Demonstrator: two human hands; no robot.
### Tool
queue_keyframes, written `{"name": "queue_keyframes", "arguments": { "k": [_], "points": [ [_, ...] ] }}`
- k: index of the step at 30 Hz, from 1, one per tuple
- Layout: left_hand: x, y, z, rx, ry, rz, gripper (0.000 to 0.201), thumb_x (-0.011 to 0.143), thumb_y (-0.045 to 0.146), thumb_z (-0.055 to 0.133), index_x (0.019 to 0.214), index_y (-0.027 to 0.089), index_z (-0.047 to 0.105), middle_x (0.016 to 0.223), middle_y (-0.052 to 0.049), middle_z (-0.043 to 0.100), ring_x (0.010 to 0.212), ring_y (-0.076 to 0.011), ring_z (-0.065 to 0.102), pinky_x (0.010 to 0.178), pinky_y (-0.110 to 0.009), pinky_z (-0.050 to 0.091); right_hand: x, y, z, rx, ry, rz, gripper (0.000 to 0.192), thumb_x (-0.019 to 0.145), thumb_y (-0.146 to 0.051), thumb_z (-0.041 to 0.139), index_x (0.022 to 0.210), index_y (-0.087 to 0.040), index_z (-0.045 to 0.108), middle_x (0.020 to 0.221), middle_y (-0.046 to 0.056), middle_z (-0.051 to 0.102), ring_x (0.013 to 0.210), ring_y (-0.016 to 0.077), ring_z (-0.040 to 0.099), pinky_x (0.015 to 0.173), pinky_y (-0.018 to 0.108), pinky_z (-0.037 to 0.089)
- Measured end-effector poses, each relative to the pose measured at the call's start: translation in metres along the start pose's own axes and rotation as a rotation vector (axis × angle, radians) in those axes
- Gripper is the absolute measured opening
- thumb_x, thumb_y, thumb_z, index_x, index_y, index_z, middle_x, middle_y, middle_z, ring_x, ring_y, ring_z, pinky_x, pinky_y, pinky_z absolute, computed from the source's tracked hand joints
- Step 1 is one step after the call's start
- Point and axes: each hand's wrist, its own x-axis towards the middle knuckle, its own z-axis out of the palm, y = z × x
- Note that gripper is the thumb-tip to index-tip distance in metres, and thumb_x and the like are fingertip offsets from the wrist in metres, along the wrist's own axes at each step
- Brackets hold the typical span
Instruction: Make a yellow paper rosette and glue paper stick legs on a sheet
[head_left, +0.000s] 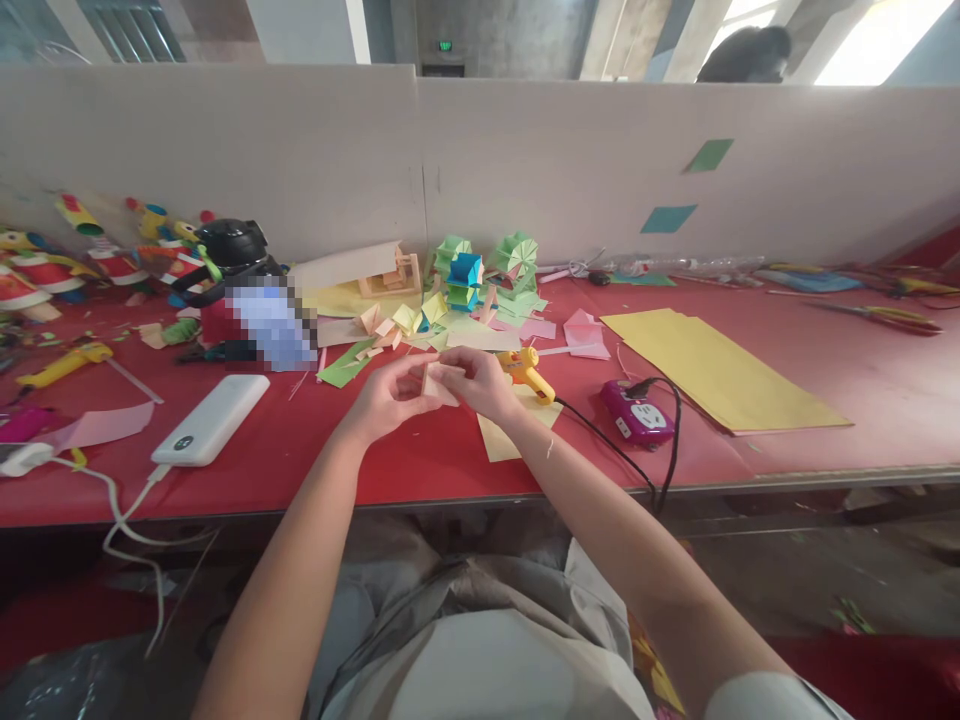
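"As both hands met near the centre of the frame, what did they have hold of?"

"A small pale paper piece (442,386), in front of the red table's (420,465) middle. The left hand (386,395) pinched it from the left with thumb and fingers; the right hand (484,382) gripped it from the other side. Neither was free."

"Which step was that?"

"Shaping by hand, I judged: folding or pressing it together. The fingers hid much of it, so I couldn't tell whether a crease or a joint was being worked."

"And the yellow glue gun (535,380)?"

"It lay right of centre, just beyond the right hand and partly behind it, with nobody gripping it. Loose folded pieces (407,320) lay farther off, above the hands in the frame."

"What did the next move call for?"

"Lined-up edges and a light, steady pinch, in my view, because thin paper seemed likely to buckle. Had glue been wanted, the left hand would have needed to hold the piece alone."
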Motion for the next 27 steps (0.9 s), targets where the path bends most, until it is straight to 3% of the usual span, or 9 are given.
{"name": "queue_keyframes", "arguments": {
  "k": [3, 8, 10, 12, 14, 19, 21, 23, 27],
  "points": [
    [0.0, 0.0, 0.0, 0.006, 0.025, -0.017, 0.067, 0.067, 0.032, 0.088, 0.127, 0.021, 0.061, 0.12, -0.011, 0.069, 0.096, -0.0253, 0.072, 0.082, -0.038, 0.062, 0.0, 0.004, 0.001, -0.057, 0.076, -0.051, 0.043, 0.074, -0.056, 0.076, 0.092, -0.021, 0.061, 0.086, 0.004, 0.066, 0.077, 0.0169, 0.06, 0.069, 0.031, 0.049],
    [0.004, -0.007, -0.001, 0.096, 0.104, -0.018, 0.058, 0.067, 0.031, 0.086, 0.12, 0.022, 0.064, 0.114, -0.009, 0.071, 0.088, -0.0218, 0.072, 0.075, -0.033, 0.062, -0.007, 0.004, 0.0, -0.459, 0.184, -0.203, 0.03, 0.082, -0.045, 0.072, 0.098, -0.023, 0.059, 0.106, 0.008, 0.064, 0.09, 0.0211, 0.059, 0.078, 0.035, 0.048],
    [0.006, -0.011, -0.003, 0.136, 0.159, -0.018, 0.056, 0.067, 0.031, 0.086, 0.118, 0.023, 0.065, 0.109, -0.008, 0.071, 0.086, -0.0214, 0.072, 0.072, -0.031, 0.061, -0.011, -0.001, -0.002, -0.574, 0.194, -0.24, 0.026, 0.084, -0.038, 0.07, 0.102, -0.023, 0.059, 0.113, 0.01, 0.063, 0.095, 0.0225, 0.059, 0.079, 0.036, 0.048],
    [0.007, -0.015, -0.005, 0.168, 0.207, -0.02, 0.054, 0.066, 0.031, 0.086, 0.115, 0.022, 0.065, 0.105, -0.007, 0.071, 0.085, -0.0218, 0.072, 0.07, -0.03, 0.06, -0.016, -0.01, -0.007, -0.615, 0.155, -0.22, 0.016, 0.087, -0.031, 0.065, 0.1, -0.023, 0.061, 0.106, 0.008, 0.066, 0.087, 0.0209, 0.061, 0.073, 0.034, 0.047],
    [0.008, -0.017, -0.007, 0.193, 0.232, -0.032, 0.053, 0.065, 0.03, 0.086, 0.113, 0.022, 0.066, 0.104, -0.007, 0.071, 0.085, -0.0221, 0.072, 0.068, -0.03, 0.06, -0.022, -0.021, -0.016, -0.616, 0.05, -0.15, 0.007, 0.088, -0.029, 0.062, 0.089, -0.023, 0.062, 0.088, 0.005, 0.067, 0.075, 0.0183, 0.06, 0.066, 0.032, 0.044],
    [0.009, -0.019, -0.009, 0.249, 0.288, -0.092, 0.057, 0.061, 0.026, 0.086, 0.113, 0.02, 0.065, 0.1, -0.006, 0.07, 0.082, -0.0214, 0.07, 0.069, -0.032, 0.059, -0.054, -0.05, -0.061, -0.784, -0.24, 0.238, 0.037, 0.082, -0.045, 0.069, 0.059, -0.021, 0.053, 0.06, 0.002, 0.059, 0.055, 0.0152, 0.05, 0.054, 0.03, 0.034],
    [0.01, -0.018, -0.008, 0.261, 0.292, -0.119, 0.058, 0.06, 0.025, 0.086, 0.114, 0.019, 0.064, 0.099, -0.006, 0.07, 0.082, -0.0207, 0.07, 0.071, -0.033, 0.058, -0.066, -0.056, -0.084, -0.969, -0.187, 0.42, 0.039, 0.084, -0.053, 0.063, 0.062, -0.022, 0.055, 0.064, 0.004, 0.062, 0.056, 0.0166, 0.051, 0.054, 0.03, 0.033],
    [0.01, -0.018, -0.008, 0.267, 0.289, -0.135, 0.058, 0.06, 0.025, 0.085, 0.114, 0.018, 0.064, 0.098, -0.006, 0.07, 0.081, -0.0199, 0.069, 0.072, -0.032, 0.057, -0.071, -0.056, -0.102, -1.131, -0.022, 0.541, 0.04, 0.083, -0.061, 0.058, 0.076, -0.022, 0.061, 0.078, 0.006, 0.067, 0.066, 0.0209, 0.058, 0.056, 0.031, 0.035],
    [0.011, -0.017, -0.006, 0.262, 0.268, -0.15, 0.058, 0.06, 0.024, 0.085, 0.114, 0.018, 0.064, 0.095, -0.005, 0.069, 0.078, -0.0185, 0.068, 0.072, -0.032, 0.056, -0.06, -0.037, -0.116, -1.24, 0.091, 0.477, 0.054, 0.078, -0.06, 0.065, 0.113, -0.019, 0.063, 0.119, 0.014, 0.065, 0.104, 0.0307, 0.061, 0.07, 0.034, 0.042]
  ]
}}
